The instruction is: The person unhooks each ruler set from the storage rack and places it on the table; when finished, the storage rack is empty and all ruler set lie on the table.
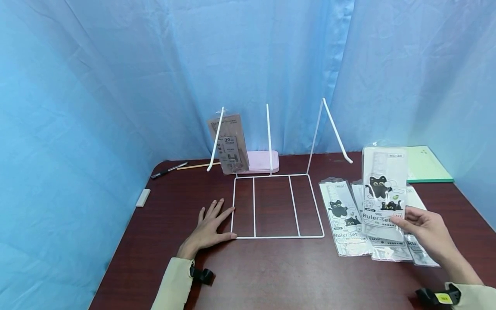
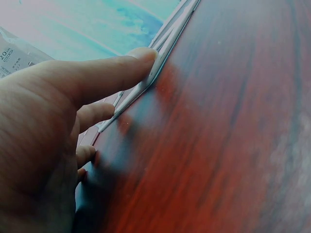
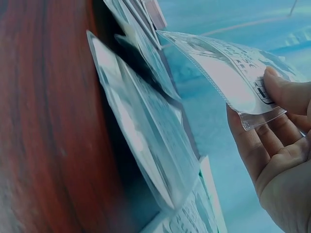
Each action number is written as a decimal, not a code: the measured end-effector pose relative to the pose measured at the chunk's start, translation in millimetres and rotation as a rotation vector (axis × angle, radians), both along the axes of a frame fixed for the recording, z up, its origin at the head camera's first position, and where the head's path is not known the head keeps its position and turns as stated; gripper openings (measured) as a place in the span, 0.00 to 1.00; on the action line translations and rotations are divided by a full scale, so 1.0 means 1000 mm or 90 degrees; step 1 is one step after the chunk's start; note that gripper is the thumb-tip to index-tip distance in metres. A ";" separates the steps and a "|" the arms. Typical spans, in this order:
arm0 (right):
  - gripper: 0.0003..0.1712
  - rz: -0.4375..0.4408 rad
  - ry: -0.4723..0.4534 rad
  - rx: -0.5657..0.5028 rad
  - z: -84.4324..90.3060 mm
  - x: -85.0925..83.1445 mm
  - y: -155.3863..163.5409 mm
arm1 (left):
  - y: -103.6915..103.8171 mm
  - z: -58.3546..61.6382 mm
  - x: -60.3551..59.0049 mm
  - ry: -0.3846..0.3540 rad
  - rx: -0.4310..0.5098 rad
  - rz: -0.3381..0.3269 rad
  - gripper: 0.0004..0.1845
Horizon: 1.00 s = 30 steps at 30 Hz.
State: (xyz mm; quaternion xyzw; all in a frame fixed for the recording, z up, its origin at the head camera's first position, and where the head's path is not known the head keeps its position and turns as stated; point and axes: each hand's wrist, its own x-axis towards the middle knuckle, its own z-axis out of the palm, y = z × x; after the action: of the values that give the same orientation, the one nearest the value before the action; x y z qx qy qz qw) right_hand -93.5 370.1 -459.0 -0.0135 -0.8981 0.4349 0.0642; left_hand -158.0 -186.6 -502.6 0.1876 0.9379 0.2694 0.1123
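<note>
My left hand point(image 1: 208, 228) rests on the table with fingers spread, its thumb and index fingertip touching the near left corner of a white wire display rack point(image 1: 277, 237). In the left wrist view the thumb presses on the rack's wire. My right hand point(image 1: 426, 228) pinches a ruler set packet point(image 1: 384, 193) with black cats by its lower right corner, thumb in front, fingers behind. It is raised above several similar ruler set packets point(image 1: 345, 219) lying on the table. A brown packet point(image 1: 230, 144) marked 20 hangs on the rack's left prong; the middle and right prongs carry nothing.
Behind the rack lies a pink case point(image 1: 263, 161). A green-edged pad point(image 1: 428, 164) sits at the back right. A black pen point(image 1: 168, 170), a thin wooden stick point(image 1: 197, 165) and a white eraser-like block point(image 1: 143, 198) lie to the left. Blue curtains point(image 1: 248, 64) surround the table.
</note>
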 end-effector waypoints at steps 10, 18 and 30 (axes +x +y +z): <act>0.10 -0.046 -0.032 0.027 -0.003 0.003 0.027 | 0.002 -0.003 -0.002 0.016 -0.005 -0.007 0.45; 0.04 -0.071 -0.080 -0.011 -0.011 0.007 0.060 | 0.003 -0.004 -0.003 0.011 -0.012 -0.012 0.44; 0.24 -0.061 -0.018 -0.121 -0.043 0.004 0.122 | 0.001 -0.005 -0.002 0.024 -0.002 -0.011 0.44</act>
State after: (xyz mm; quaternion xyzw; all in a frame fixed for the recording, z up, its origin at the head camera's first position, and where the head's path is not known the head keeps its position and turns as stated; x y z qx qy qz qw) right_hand -89.1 492.5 -502.2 -0.0689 -0.8520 0.5142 0.0705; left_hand -160.3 -185.1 -507.9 0.2008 0.9384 0.2637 0.0973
